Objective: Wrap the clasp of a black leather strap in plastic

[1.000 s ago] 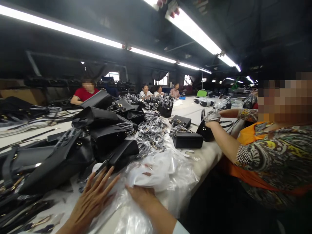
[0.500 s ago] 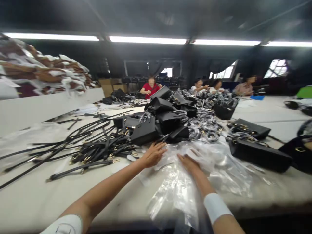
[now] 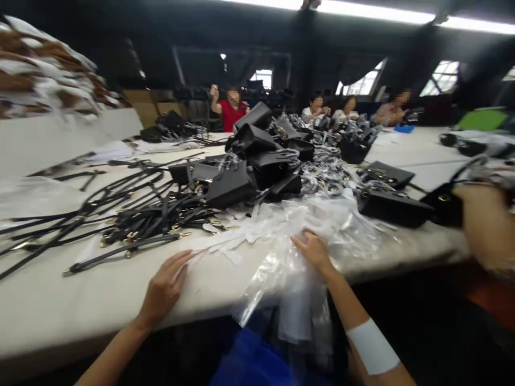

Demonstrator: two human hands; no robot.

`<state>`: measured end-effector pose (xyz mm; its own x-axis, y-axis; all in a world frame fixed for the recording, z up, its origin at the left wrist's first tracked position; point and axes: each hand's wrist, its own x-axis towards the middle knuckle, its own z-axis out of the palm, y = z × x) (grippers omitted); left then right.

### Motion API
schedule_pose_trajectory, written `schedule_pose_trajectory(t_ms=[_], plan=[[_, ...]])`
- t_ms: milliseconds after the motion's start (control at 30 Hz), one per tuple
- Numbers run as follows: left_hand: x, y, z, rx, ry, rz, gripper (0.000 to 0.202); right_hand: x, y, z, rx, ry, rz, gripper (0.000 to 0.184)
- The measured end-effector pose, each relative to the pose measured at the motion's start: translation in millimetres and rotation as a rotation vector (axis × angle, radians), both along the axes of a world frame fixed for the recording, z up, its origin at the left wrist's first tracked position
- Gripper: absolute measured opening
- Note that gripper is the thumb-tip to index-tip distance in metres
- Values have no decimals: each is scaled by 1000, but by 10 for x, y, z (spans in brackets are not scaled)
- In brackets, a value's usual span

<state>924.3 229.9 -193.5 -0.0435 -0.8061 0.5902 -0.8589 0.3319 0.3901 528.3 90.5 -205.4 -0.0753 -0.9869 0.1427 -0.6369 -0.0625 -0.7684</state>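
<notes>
My left hand (image 3: 164, 287) is over the front of the table, fingers stretched out and thumb apart. Its fingertips reach the thin ends of some white strips (image 3: 233, 238); I see no firm grip on them. Bent over a heap of clear plastic bags (image 3: 341, 225), my right hand (image 3: 314, 251) has its fingers curled into the film. Some of the film hangs over the table edge below that hand. Behind the bags lies a pile of black handbags (image 3: 231, 185). To the left are black straps (image 3: 161, 214) with gold-coloured clips.
Wrapped handles (image 3: 325, 174) lie beside the pile. More black handbags (image 3: 392, 206) are at the right, near another person's blurred arm (image 3: 485, 225). Across the table (image 3: 120, 289) sit several people, one in a red top (image 3: 232, 113). Brown and white pieces (image 3: 60, 69) are stacked far left.
My left hand has moved left and nearer, away from the handbags. White strips now stretch between my hands. My right hand stays on the plastic. Another person's arm has appeared at the right.
</notes>
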Motion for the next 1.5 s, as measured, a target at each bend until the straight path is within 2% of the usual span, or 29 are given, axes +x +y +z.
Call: schedule_pose_trajectory(t_ms=[67, 167, 233, 300, 367, 433, 467, 533, 600, 700, 800, 900, 1000, 1100, 1167, 1233, 1333, 1500], plan=[[-99, 113, 34, 3, 91, 75, 38, -39, 101, -31, -45, -221, -12, 32], [-378, 186, 76, 83, 224, 178, 35, -118, 227, -131, -74, -457, -62, 38], [-626, 163, 41, 163, 277, 156, 33, -168, 318, -178, -77, -512, -110, 36], [-902, 96, -47, 208, 260, 37, 37, -202, 417, -176, -81, -529, -116, 37], [-1182, 29, -146, 199, 160, -125, 53, -212, 521, -136, -70, -493, -62, 43], [-1431, -5, -213, 171, 3, -268, 68, -194, 629, -104, -54, -358, 18, 57], [-1535, -10, -229, 162, -79, -324, 69, -176, 678, -108, -54, -254, 52, 68], [-1688, -10, -234, 165, -195, -407, 55, -124, 755, -166, -82, -40, 100, 82], [-1762, -11, -216, 158, -186, -447, 41, -62, 797, -261, -157, 86, 103, 71], [-1730, -27, -172, 133, 7, -456, 26, 5, 829, -341, -285, 59, 58, 37], [-1549, -92, -121, 177, 200, -382, 18, -17, 863, -281, -303, -121, -35, 33], [-1274, -232, -61, 247, 313, -181, 16, -130, 923, -148, -222, -326, -171, 37], [-1001, -428, -17, 244, 361, 109, 28, -301, 1021, -60, -182, -470, -303, 41], [-826, -613, -35, 267, 402, 364, 32, -485, 1141, -86, -201, -628, -392, 41], [-777, -687, -75, 334, 474, 449, 33, -595, 1221, -150, -174, -778, -434, 41], [-767, -713, -112, 363, 538, 456, 34, -681, 1296, -221, -133, -898, -497, 42], [-809, -683, -113, 312, 543, 430, 36, -743, 1400, -301, -120, -983, -569, 39], [-887, -601, -17, 257, 594, 403, 38, -719, 1601, -328, -54, -1062, -561, 36]])
